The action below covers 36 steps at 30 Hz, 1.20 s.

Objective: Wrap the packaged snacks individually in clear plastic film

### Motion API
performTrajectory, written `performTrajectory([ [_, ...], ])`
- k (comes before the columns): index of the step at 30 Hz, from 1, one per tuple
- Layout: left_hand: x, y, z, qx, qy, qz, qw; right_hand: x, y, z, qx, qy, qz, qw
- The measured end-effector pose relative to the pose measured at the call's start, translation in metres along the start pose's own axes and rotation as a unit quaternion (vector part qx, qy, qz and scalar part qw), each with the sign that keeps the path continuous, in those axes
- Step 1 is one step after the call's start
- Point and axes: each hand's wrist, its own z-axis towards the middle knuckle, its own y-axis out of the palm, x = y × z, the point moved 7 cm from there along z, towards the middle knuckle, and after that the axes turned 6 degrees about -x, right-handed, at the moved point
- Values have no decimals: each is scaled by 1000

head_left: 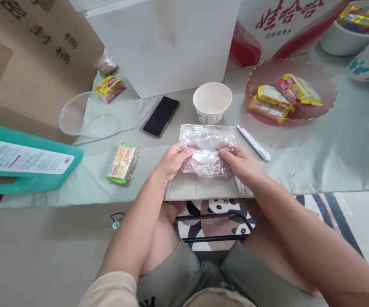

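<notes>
Between my two hands is a crinkled clear plastic bag point(206, 134), spread flat just above the table's front edge. My left hand point(173, 161) pinches its left side, thumb on top. On the right side, my right hand point(240, 163) grips it the same way. The bag's lower part is bunched and shiny, and whether anything lies inside I cannot tell. Right behind it stands a white paper bowl point(212, 102), with no contents visible. A white slim-handled tool point(253, 143), perhaps a craft knife, lies beside my right hand.
A phone point(161, 116), a green-ended snack packet point(122, 163) and a clear plastic bowl point(84, 115) are to the left. A pink dish point(330, 91) holds several yellow packets. Boxes line the back; a teal jug point(72, 157) stands at the left edge.
</notes>
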Motion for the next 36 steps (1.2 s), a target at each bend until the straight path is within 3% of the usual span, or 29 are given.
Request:
performTrajectory([
  [7, 11, -3, -5, 8, 31, -56, 998, -9, -1, 1, 16, -71, 87, 994],
  [11, 14, -2, -3, -24, 44, -73, 996, -15, -2, 1, 16, -77, 124, 989],
  [14, 12, -4, 2, -36, 43, -56, 997, -16, -3, 2, 4, -79, 100, 992],
  [18, 14, -11, 4, 32, 84, 20, 996, -10, -12, 4, 47, -87, 41, 994],
  [21, 16, -11, 4, 54, 121, 70, 989, -5, -15, 5, 76, -79, 60, 992],
  [24, 16, -10, 6, 47, 149, 83, 984, 0, -9, 6, 37, -53, 75, 995],
  [25, 18, -12, 6, 61, 166, 90, 980, 0, -7, 6, 21, -45, 66, 997],
  [27, 26, -22, -1, 151, 224, 126, 954, -2, -7, 5, 25, -52, 34, 998],
  [29, 35, -28, -16, 264, 293, 189, 899, -7, -12, 1, 72, -79, -1, 994],
  [30, 38, -25, -22, 293, 319, 221, 874, -9, -13, -1, 94, -93, -12, 991],
  [32, 38, -8, -27, 262, 339, 269, 863, -11, -9, -3, 97, -110, -14, 989],
  [36, 17, 35, -13, 28, 266, 201, 942, -8, 16, -6, -11, -121, 33, 992],
])
